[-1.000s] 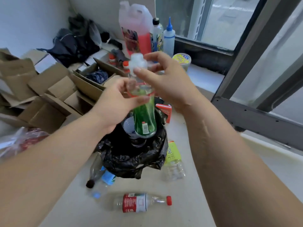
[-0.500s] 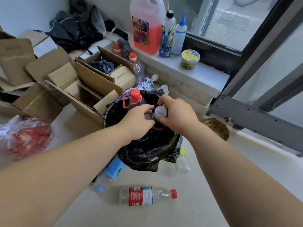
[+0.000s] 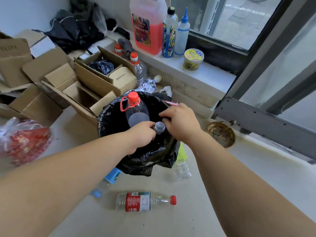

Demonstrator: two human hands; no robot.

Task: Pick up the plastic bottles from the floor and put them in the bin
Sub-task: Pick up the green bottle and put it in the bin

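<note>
The bin (image 3: 109, 117) is lined with a black bag and stands in the middle of the floor. A big clear bottle with a red cap (image 3: 136, 112) stands in it. Both hands are over the bin's mouth. My left hand (image 3: 142, 134) grips the neck of the green bottle (image 3: 159, 127); only its pale cap shows, its body hidden down in the bag. My right hand (image 3: 181, 122) pinches the same cap from the right. On the floor lie a red-label bottle (image 3: 145, 201), a blue-label bottle (image 3: 109, 180) and a green-label bottle (image 3: 182, 161).
Open cardboard boxes (image 3: 82, 82) crowd the left side of the bin. A red plastic bag (image 3: 25, 142) lies at far left. A brass bowl (image 3: 220, 135) sits on the right. The window ledge (image 3: 196, 76) carries a pink jug, bottles and a yellow tub.
Both hands have brought the green bottle down from chest height into the bin. Its green body has sunk out of sight, leaving only the cap showing.
</note>
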